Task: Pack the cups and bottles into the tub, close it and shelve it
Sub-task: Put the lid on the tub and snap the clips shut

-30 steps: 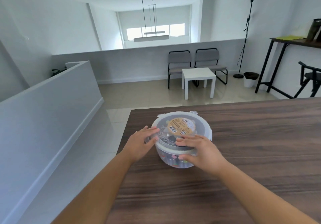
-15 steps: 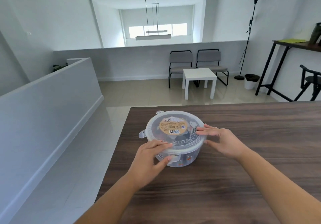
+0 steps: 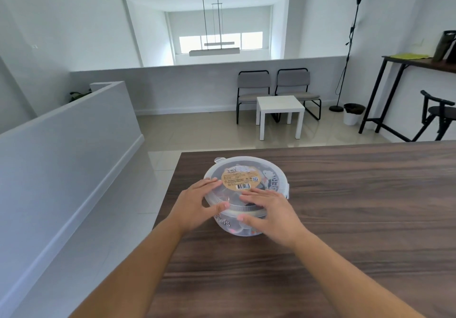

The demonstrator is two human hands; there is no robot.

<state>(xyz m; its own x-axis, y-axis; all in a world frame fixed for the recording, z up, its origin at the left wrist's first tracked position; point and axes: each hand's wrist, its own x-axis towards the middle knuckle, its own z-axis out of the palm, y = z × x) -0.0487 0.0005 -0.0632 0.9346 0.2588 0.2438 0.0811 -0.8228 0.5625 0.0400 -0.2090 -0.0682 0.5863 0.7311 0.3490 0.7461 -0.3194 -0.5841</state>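
Head view: round clear plastic tub stands on the dark wood-grain desk, near its 10 o'clock corner. Translucent round lid sits on top, with a tan round label at centre. Left grip at tub's 8 o'clock: fingers flat on lid, thumb under rim, pinching the lid edge. Right grip at 5 o'clock, same hold: fingers spread on lid, thumb against tub wall. Contents dark, indistinct.

A dark wooden table fills the view from three to six o'clock. Toward one o'clock a small white table stands just before two grey chairs. At two o'clock are a floor lamp and a bin. A hanging lamp is at twelve.
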